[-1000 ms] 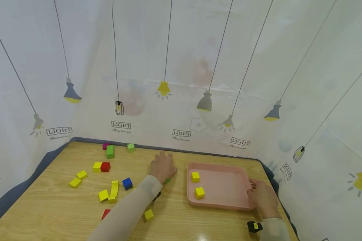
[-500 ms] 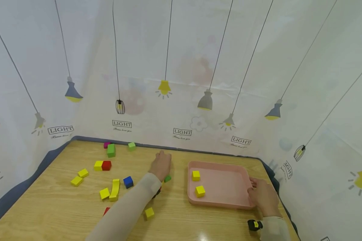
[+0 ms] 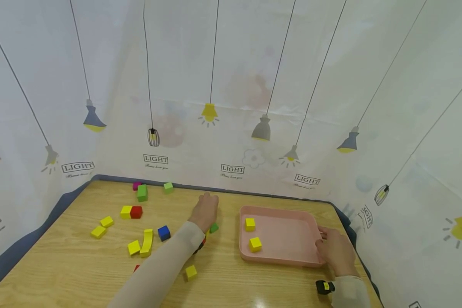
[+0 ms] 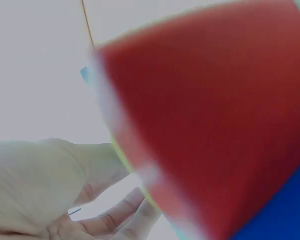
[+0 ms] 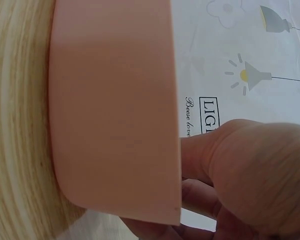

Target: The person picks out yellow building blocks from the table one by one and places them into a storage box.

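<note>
While the right hand (image 3: 336, 251) grips the right rim of the pink tray (image 3: 288, 235) on the bench (image 3: 81, 273), the left arm (image 3: 163, 263) stretches forward, left hand (image 3: 205, 212) near a green block (image 3: 214, 228) – whether it holds anything, I cannot tell.

Both sleeves (image 3: 163, 265) are plain cream, and a black, yellow-marked device (image 3: 322, 288) sits by the right cuff (image 3: 347, 284).

tray (image 3: 288, 239): smooth matt plastic | table (image 3: 81, 269): glossy grained wood | backdrop (image 3: 238, 51): creased sheet
</note>
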Motion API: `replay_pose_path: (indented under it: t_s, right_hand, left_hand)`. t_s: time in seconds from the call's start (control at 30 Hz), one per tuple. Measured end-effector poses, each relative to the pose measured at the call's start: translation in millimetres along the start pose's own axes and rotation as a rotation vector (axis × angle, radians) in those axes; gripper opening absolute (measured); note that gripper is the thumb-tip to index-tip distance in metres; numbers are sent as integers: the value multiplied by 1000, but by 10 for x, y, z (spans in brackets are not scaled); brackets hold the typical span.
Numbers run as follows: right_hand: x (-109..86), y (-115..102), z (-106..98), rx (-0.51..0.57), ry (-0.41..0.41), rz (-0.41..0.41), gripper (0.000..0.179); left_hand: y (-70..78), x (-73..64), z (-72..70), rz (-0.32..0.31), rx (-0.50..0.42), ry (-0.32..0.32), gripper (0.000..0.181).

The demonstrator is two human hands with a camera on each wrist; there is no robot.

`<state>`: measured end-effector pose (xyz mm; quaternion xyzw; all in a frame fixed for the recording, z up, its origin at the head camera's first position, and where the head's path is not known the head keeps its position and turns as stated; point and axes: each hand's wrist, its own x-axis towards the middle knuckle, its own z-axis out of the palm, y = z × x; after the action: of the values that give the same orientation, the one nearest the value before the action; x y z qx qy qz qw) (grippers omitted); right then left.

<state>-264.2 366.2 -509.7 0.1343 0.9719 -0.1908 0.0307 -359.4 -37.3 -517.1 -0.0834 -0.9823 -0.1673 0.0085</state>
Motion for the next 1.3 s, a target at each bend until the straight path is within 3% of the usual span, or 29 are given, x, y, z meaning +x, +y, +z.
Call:
replay_pose_path:
  t_s: [0.17, 0.43, 0.73, 1.0, 1.13, 1.3]
  right_hand:
    - [2, 15, 4, -2, -3, -9, 60]
    - [16, 18, 9, -5, 10, -14, 60]
    - [10, 24, 9, 0, 2, 0, 60]
    - [-12, 23, 1, 18, 2, -12, 60]
    - [-11, 20, 0, 20, 3, -15, 61]
    - [0, 29, 6, 12, 4, -16, 61]
  left_hand:
    - [37, -47, -60, -7, -13, -26, 24]
    - [52, -101, -122, 25, -35, 3, 28]
    - [170, -264, -209, 61, -70, 25, 34]
    - [257, -384, -204, 127, -104, 40, 30]
    - [311, -482, -203, 170, -143, 18, 29]
    - [391, -648, -210, 260, -172, 18, 28]
